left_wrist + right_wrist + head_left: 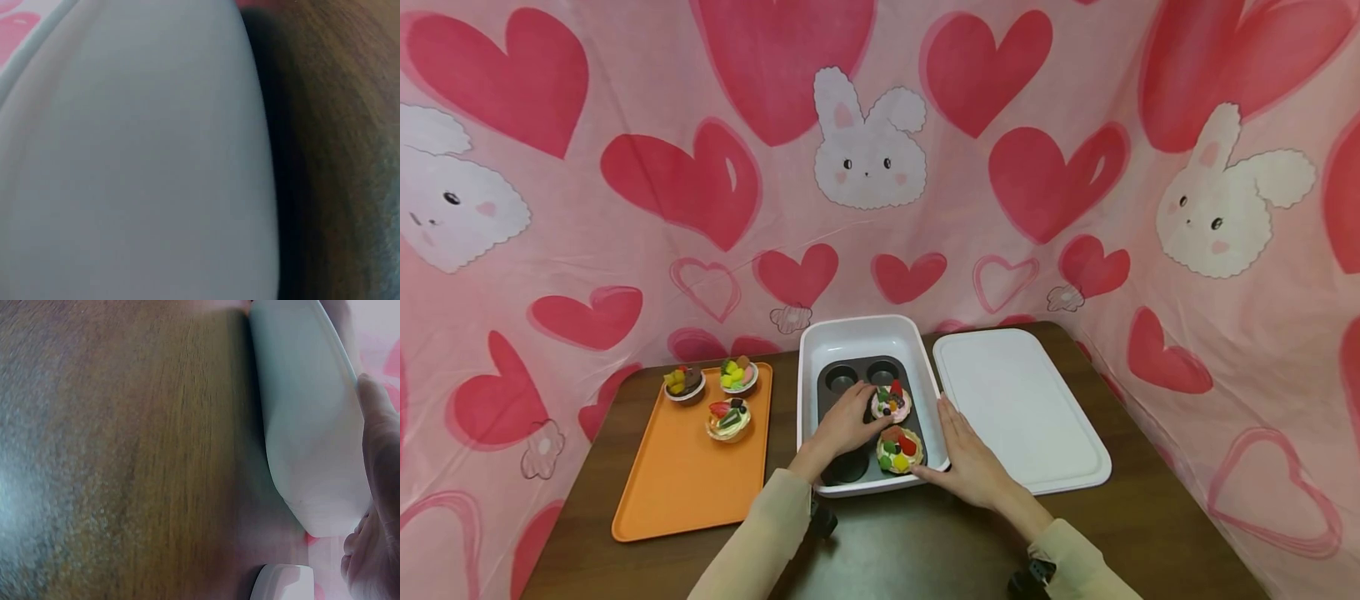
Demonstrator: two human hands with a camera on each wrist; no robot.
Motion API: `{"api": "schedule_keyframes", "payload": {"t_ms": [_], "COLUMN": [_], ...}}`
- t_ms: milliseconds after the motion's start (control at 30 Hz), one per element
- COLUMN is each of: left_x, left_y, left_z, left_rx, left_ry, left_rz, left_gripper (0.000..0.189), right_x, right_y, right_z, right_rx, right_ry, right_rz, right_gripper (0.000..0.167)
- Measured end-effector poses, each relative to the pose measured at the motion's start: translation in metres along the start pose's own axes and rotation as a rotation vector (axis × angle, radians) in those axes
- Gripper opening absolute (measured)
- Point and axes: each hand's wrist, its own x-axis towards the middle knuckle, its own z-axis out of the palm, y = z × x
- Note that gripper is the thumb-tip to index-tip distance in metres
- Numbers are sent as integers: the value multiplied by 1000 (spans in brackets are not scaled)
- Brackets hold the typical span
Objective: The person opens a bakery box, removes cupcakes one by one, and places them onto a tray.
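Pink cloth printed with hearts and rabbits (868, 142) hangs behind and to both sides of a dark wooden table (910, 542). At its middle the left hand (847, 421) reaches into a white tub (857, 337), lying over the dark muffin tin (850, 379) inside, its curled fingers touching the left side of a pink-frosted cupcake (891, 402) that sits in a middle cup of the tin; whether they actually grip it cannot be told from the head view. The right hand (966, 458) lies flat with straight fingers along the tub's right wall, thumb at the near right corner, holding nothing; the right wrist view shows its fingers (378, 487) against the tub's white outer wall. A second cupcake (900, 450), topped with red, green and yellow pieces, sits in the near right cup of the tin, just beside the right thumb. The two far cups and the near left cup show dark. Just right of the tub lies a white lid (1018, 408), flat on the table. Left of the tub, an orange tray (681, 483) carries three more cupcakes (728, 419) grouped at its far end. The left wrist view shows only the tub's wall close up, and blurred wood beside it.
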Motion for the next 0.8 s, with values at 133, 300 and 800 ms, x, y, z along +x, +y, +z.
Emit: {"api": "schedule_keyframes", "payload": {"t_ms": [133, 300, 800], "left_x": [1, 3, 6], "left_y": [-2, -4, -2], "left_z": [4, 10, 17], "left_rx": [-13, -34, -79], "left_ry": [8, 31, 90], "left_rz": [-17, -21, -23], "left_gripper": [81, 83, 81], "right_x": [1, 1, 1], "right_y": [0, 1, -2], "right_z": [0, 0, -1], "right_rx": [4, 12, 40], "right_ry": [-6, -7, -10], "right_rz": [-2, 2, 19], "right_gripper": [123, 122, 122]}}
